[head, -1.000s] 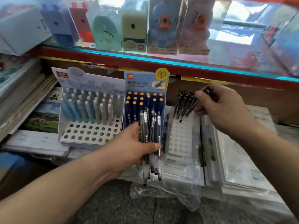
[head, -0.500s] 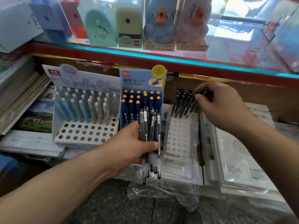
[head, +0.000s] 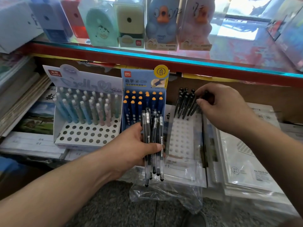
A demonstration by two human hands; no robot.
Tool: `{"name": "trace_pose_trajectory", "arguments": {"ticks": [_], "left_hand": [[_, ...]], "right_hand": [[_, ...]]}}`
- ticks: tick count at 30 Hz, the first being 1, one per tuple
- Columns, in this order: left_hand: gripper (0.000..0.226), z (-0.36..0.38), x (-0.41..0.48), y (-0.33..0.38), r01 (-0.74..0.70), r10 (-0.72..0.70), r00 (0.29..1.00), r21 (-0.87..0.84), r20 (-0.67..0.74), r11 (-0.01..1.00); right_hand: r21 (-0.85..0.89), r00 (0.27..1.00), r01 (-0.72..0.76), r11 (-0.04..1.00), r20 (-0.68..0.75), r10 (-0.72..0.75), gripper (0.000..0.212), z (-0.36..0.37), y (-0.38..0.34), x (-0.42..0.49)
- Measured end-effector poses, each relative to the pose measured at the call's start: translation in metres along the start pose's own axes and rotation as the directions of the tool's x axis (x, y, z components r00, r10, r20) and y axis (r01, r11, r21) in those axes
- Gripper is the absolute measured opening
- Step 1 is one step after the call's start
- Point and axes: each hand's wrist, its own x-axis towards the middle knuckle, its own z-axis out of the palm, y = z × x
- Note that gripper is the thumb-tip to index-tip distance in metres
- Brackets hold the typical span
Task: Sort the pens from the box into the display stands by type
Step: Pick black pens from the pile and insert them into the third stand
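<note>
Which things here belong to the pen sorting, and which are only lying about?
Job: left hand holding black pens; right hand pinching one pen at the white stand; pastel stand; blue stand.
Lying about: plastic bag; boxed sharpeners on the shelf; paper packs.

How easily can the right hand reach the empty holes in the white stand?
Yes, probably easily. The right hand, pinching a black pen, is at the white stand's top rows, and nothing covers the empty holes below.
</note>
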Motion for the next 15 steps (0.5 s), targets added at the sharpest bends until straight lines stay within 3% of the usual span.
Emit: {"name": "trace_pose_trajectory", "arguments": {"ticks": [5,8,12,15], "left_hand": [[0.033,0.000,0.001,-0.001,0.007,-0.007,1.000,-0.003,0.000,1.000],[0.033,-0.002,0.002,-0.002,0.004,-0.004,1.000,-0.001,0.003,1.000],[0.034,-0.003,0.003,-0.003,0.001,-0.001,1.000,-0.003,0.008,1.000],[0.034,-0.002,0.002,-0.003,0.003,-0.003,1.000,-0.009,0.012,1.000]], "right_hand": [[0.087,0.996,-0.046,0.995,-0.072,0.052,0.026,0.003,0.001,0.002],[0.011,0.994,-0.014,1.000,-0.113,0.015,0.013,0.006,0.001,0.002],[-0.038,0.982,-0.023,0.999,-0.189,0.015,0.019,0.012,0.000,0.003],[-0.056,0.976,-0.005,0.998,-0.219,-0.008,0.011,0.015,-0.001,0.001]]}}
